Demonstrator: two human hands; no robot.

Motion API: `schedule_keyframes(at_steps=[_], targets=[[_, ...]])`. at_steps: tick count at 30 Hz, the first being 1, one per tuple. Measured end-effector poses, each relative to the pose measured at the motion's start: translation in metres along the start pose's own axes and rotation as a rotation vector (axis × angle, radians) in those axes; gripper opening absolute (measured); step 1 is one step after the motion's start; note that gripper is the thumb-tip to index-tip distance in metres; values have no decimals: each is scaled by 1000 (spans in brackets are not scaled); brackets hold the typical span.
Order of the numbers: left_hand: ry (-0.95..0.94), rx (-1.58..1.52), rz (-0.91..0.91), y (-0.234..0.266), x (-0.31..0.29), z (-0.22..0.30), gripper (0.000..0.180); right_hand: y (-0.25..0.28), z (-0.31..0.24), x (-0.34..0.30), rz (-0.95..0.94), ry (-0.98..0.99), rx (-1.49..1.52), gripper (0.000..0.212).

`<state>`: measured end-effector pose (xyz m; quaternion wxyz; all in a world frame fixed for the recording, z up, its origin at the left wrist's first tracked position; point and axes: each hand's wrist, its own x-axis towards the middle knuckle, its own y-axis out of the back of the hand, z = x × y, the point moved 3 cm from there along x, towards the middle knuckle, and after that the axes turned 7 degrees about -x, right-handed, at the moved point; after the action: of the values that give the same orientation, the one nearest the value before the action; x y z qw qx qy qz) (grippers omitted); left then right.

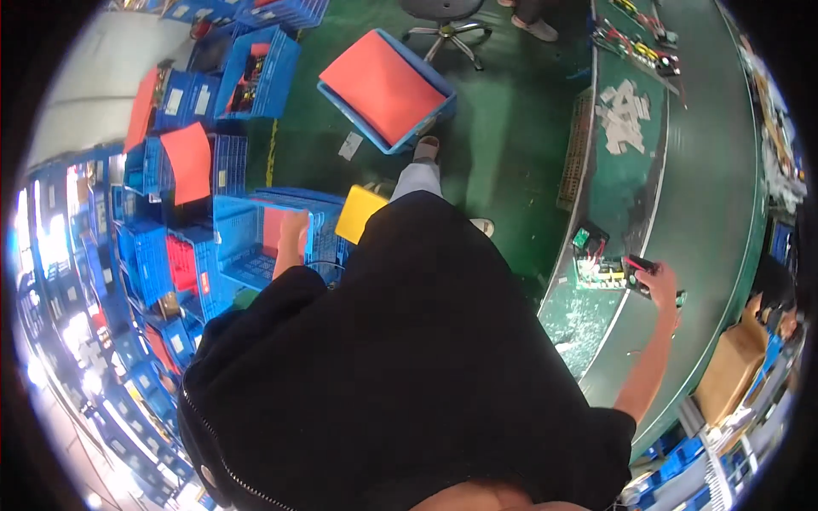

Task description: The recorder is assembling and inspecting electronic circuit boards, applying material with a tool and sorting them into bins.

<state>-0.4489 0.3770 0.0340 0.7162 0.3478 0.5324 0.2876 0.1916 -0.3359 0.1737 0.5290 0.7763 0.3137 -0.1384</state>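
Note:
On the bench at right, my right hand closes on the end of a circuit board assembly, beside a black piece with a red edge. The assembly has white and yellowish components, and red wires run from it to a small black part. My left hand reaches into a blue crate at left, against a red sheet inside it. The fingers of that hand are too small and hidden to read.
Blue crates stand stacked at left, some with red sheets. A blue bin topped by a red sheet is on the floor ahead, near a swivel chair. A yellow panel lies near my legs. White pieces and wired parts lie along the bench.

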Motion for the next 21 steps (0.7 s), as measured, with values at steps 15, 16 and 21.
schedule_keyframes(at_steps=[15, 16, 21], targets=[[-123, -542, -160, -62, 85, 199, 40, -49, -436, 103, -37, 93, 32, 35], [-157, -616, -174, -60, 85, 213, 39, -88, -467, 124, -64, 166, 198, 39], [-41, -572, -222, -93, 110, 182, 35, -353, -545, 267, -408, 7, 524, 36]])
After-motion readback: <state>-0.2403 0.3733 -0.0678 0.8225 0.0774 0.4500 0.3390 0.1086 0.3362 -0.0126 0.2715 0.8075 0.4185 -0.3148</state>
